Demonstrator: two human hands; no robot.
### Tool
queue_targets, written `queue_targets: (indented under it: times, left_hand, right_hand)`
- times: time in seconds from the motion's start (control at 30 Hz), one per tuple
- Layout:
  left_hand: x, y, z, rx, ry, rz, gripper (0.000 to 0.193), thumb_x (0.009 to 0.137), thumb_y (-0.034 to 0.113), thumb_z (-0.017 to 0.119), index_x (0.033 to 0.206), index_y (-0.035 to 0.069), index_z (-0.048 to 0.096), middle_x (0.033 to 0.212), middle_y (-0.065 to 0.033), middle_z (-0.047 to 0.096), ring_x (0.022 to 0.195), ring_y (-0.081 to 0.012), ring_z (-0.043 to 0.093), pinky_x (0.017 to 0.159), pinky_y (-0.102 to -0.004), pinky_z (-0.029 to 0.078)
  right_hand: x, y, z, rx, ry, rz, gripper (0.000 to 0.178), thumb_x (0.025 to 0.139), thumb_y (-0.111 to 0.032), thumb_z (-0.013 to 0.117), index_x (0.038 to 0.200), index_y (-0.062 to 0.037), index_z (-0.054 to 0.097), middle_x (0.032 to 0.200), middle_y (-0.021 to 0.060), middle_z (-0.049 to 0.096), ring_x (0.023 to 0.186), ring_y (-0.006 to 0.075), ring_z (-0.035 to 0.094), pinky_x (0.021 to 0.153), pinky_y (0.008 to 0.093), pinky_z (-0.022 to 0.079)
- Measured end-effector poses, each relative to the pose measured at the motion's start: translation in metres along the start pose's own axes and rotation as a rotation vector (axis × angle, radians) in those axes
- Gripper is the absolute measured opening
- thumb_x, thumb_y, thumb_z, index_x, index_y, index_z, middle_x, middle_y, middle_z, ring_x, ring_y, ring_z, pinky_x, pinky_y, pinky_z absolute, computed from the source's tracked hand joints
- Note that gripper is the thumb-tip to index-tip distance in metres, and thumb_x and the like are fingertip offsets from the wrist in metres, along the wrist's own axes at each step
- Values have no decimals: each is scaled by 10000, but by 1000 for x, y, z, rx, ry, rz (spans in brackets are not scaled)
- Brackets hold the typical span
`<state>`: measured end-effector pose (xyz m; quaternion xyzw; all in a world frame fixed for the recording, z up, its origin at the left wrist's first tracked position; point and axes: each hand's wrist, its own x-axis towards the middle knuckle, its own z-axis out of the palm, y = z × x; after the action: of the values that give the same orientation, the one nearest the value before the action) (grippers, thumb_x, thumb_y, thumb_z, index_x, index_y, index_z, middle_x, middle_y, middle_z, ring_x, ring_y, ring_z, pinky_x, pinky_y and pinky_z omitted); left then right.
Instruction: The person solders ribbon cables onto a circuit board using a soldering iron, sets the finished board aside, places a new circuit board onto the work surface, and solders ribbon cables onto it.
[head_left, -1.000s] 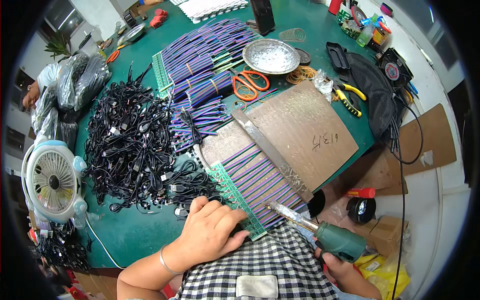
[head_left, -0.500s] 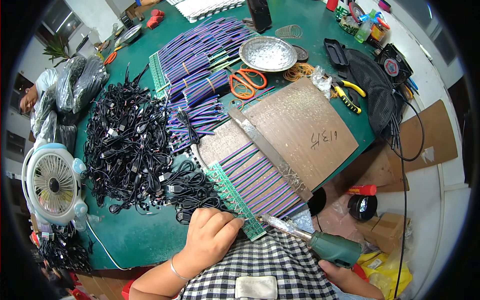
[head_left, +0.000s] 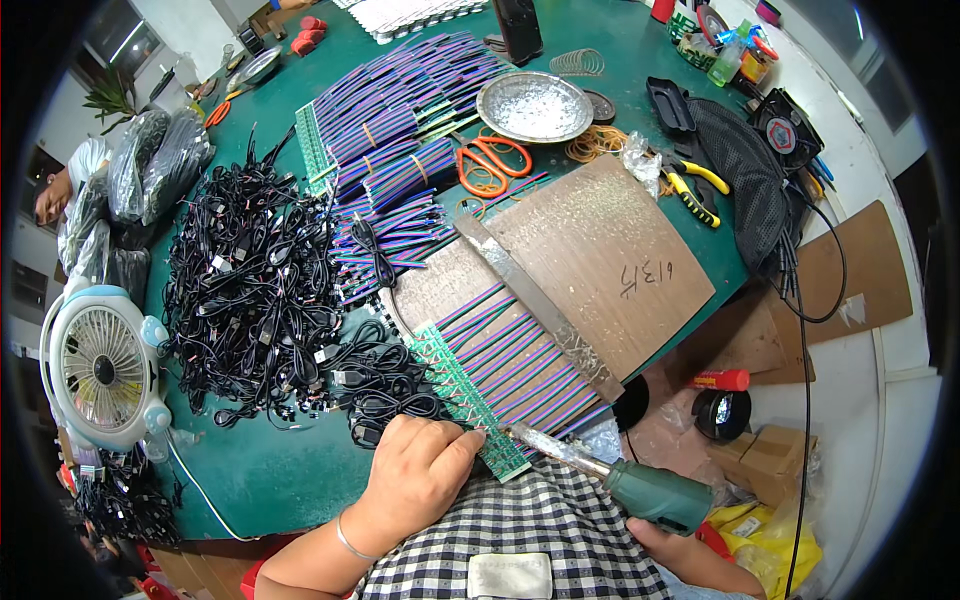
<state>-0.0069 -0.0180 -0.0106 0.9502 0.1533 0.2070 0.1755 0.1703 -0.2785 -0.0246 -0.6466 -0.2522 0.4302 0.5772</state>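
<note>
A green circuit-board strip (head_left: 462, 385) is seen set slantwise at the near edge of the green tabletop (head_left: 270, 485), its lower end reaching over a checked garment (head_left: 520, 515). From its right side a row of coloured wires (head_left: 520, 365) is spread across a brown wooden board (head_left: 640, 245); the wires are crossed by a flat metal bar (head_left: 535, 305) laid over them.

The left hand (head_left: 425, 465), with a bracelet (head_left: 347, 538) worn at its wrist, is curled beside the lower part of the strip; thumb and forefinger are brought close together at its left edge, but whether a wire end is pinched between them cannot be told. The right hand (head_left: 665, 545), partly hidden, is closed around the green handle of a soldering iron (head_left: 655, 495), whose tip is held at the strip's right edge, near the wires; contact cannot be confirmed.

To the left, a heap of black cables (head_left: 255, 290) is piled, with a white and blue fan (head_left: 103, 370) placed beyond. Behind the wooden board, bundles of similar wires (head_left: 400, 95), orange-handled scissors (head_left: 470, 175), a metal dish (head_left: 535, 105) of shiny bits and yellow-and-black pliers (head_left: 692, 200) are arranged.
</note>
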Motion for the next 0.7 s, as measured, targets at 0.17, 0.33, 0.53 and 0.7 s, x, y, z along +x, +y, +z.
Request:
queue_targets:
  times: [0.17, 0.33, 0.53, 0.7]
  left_hand:
    - [3, 0, 0, -36, 33, 4, 312, 641, 5, 749, 925, 97, 659, 780, -14, 581, 676, -192, 555, 627, -330, 416]
    - [2, -1, -1, -40, 10, -7, 301, 642, 9, 751, 914, 97, 657, 778, -17, 582, 679, -198, 553, 632, -334, 416]
    - [4, -1, -2, -49, 6, 1, 302, 640, 10, 749, 915, 92, 655, 783, -27, 582, 683, -206, 551, 633, -338, 415]
    - [3, -1, -4, -36, -36, -6, 262, 684, 42, 702, 938, 79, 652, 824, -22, 588, 727, -199, 555, 685, -336, 432]
  right_hand:
    - [7, -10, 0, -212, -40, -95, 261, 761, -88, 709, 1001, 4, 661, 927, 120, 668, 818, 241, 648, 770, 341, 496]
    - [10, -14, 1, -271, -59, -82, 264, 767, -113, 707, 998, 6, 662, 931, 134, 661, 817, 248, 647, 757, 347, 499]
    - [18, -19, 2, -336, -110, -119, 264, 770, -130, 711, 989, 10, 661, 934, 143, 656, 822, 253, 649, 744, 347, 503]
    - [16, -8, -3, -459, -132, -212, 255, 757, -123, 720, 971, 2, 663, 923, 134, 659, 825, 251, 650, 736, 351, 508]
